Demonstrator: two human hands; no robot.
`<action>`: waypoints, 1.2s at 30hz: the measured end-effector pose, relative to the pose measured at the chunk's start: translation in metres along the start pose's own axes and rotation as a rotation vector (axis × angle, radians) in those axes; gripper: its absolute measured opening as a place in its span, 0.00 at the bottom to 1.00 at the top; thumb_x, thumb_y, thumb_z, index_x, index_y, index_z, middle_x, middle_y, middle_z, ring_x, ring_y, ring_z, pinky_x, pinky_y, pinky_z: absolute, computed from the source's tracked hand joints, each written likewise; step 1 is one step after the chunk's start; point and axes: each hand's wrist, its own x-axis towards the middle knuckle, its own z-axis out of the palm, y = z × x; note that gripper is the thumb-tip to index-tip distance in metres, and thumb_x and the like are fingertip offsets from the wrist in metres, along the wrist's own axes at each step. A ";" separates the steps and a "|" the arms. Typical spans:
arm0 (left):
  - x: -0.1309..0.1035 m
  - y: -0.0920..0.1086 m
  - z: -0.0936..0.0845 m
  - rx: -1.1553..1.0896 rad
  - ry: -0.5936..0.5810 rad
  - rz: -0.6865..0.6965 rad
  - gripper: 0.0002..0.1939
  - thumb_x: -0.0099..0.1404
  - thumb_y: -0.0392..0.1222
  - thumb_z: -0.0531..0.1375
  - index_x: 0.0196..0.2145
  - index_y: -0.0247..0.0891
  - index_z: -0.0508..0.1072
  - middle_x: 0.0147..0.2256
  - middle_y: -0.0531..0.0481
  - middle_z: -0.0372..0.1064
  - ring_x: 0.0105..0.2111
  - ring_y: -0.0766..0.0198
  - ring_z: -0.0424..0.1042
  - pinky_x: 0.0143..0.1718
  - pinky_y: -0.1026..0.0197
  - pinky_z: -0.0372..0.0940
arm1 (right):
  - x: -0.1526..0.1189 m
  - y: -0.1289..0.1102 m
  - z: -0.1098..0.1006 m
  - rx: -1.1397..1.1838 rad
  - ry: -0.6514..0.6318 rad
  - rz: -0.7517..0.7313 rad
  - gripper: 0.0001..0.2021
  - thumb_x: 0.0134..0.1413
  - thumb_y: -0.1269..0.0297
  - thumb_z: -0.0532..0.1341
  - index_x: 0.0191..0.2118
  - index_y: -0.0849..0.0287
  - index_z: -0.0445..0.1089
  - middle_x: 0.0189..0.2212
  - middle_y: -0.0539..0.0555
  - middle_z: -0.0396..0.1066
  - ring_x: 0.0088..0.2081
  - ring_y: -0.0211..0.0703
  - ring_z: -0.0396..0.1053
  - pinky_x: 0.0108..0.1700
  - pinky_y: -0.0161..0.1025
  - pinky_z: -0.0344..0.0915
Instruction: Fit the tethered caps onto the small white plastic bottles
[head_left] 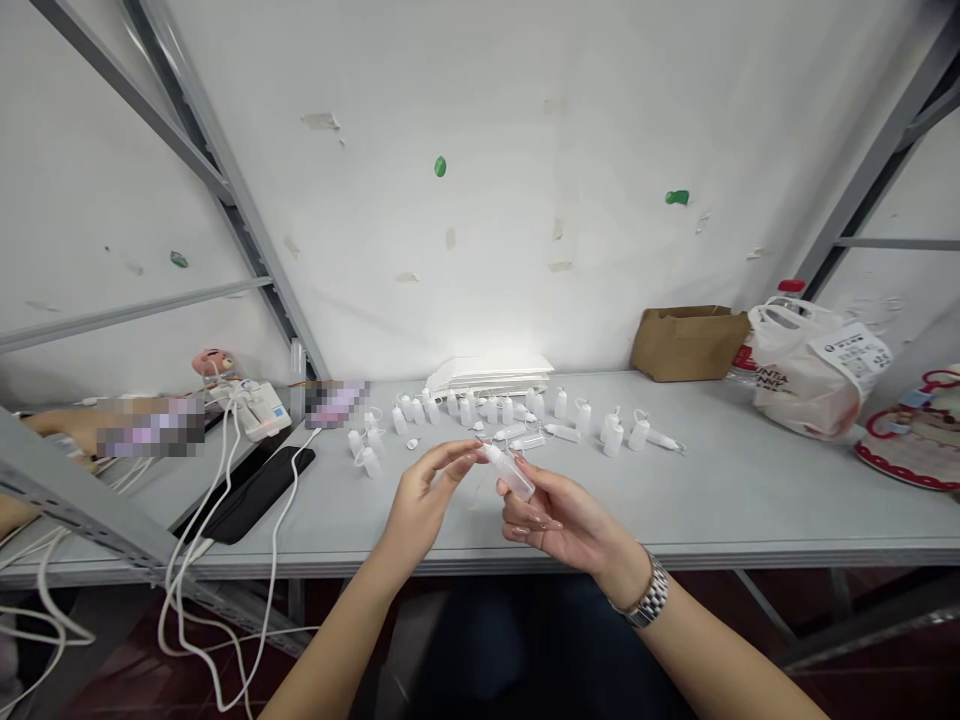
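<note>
A small translucent squeeze bottle (511, 474) is tilted above the front part of the grey table, its nozzle pointing up and to the left. My right hand (559, 515) grips its body between thumb and fingers, with a metal watch on the wrist. At the nozzle end, the fingertips of my left hand (426, 495) pinch together around the tip, so the small cap there is mostly hidden. Behind my hands several similar bottles stand upright, one being a capped bottle (613, 437). A few lie on their sides, among them a fallen bottle (562, 432). A loose white cap (412, 444) rests at left.
White stacked sheets (491, 374) lie against the wall. To the right are a brown cardboard box (686, 343), a plastic bag (799, 375) and a red-trimmed item (915, 440). At left, a black pouch (259, 495), white cables (225, 480) and another person's arm (64, 430) appear beyond the shelf post.
</note>
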 end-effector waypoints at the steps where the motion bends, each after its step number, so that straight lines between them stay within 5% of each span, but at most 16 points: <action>1: -0.003 0.005 -0.002 0.099 -0.031 0.063 0.11 0.56 0.45 0.60 0.36 0.42 0.77 0.35 0.45 0.75 0.41 0.53 0.68 0.46 0.57 0.56 | -0.001 0.000 0.001 0.020 -0.021 -0.004 0.18 0.59 0.55 0.51 0.31 0.64 0.70 0.11 0.43 0.54 0.15 0.29 0.43 0.28 0.33 0.53; 6: -0.012 0.015 -0.003 0.407 -0.138 0.316 0.07 0.57 0.39 0.59 0.31 0.47 0.78 0.29 0.49 0.74 0.35 0.55 0.67 0.41 0.57 0.56 | -0.004 -0.001 0.006 -0.012 -0.088 -0.010 0.18 0.61 0.55 0.49 0.31 0.63 0.69 0.12 0.43 0.53 0.15 0.29 0.40 0.28 0.33 0.52; 19: -0.018 0.020 -0.006 0.629 -0.102 0.749 0.10 0.59 0.27 0.55 0.31 0.40 0.72 0.24 0.53 0.70 0.28 0.64 0.63 0.39 0.54 0.58 | -0.006 0.006 0.017 -0.048 -0.015 -0.121 0.16 0.57 0.55 0.56 0.27 0.63 0.68 0.14 0.44 0.54 0.19 0.31 0.44 0.30 0.34 0.54; 23: -0.022 0.025 -0.006 0.648 -0.108 0.762 0.09 0.59 0.27 0.56 0.32 0.40 0.71 0.22 0.54 0.68 0.28 0.65 0.62 0.38 0.54 0.58 | -0.009 0.005 0.021 -0.306 0.103 -0.309 0.18 0.55 0.53 0.56 0.22 0.61 0.64 0.16 0.45 0.57 0.20 0.32 0.49 0.31 0.35 0.55; 29: -0.030 0.034 -0.003 0.687 -0.123 0.754 0.09 0.59 0.27 0.55 0.30 0.40 0.70 0.22 0.54 0.68 0.28 0.64 0.63 0.39 0.54 0.58 | -0.014 0.006 0.024 -0.698 0.380 -0.540 0.14 0.55 0.53 0.56 0.29 0.60 0.66 0.20 0.47 0.59 0.23 0.34 0.55 0.27 0.34 0.55; 36: -0.033 0.038 -0.005 0.660 -0.098 0.628 0.07 0.60 0.32 0.56 0.31 0.41 0.72 0.23 0.53 0.69 0.28 0.64 0.64 0.38 0.56 0.60 | -0.016 0.005 0.026 -0.635 0.320 -0.559 0.14 0.57 0.54 0.54 0.29 0.60 0.66 0.19 0.46 0.59 0.22 0.33 0.56 0.26 0.34 0.56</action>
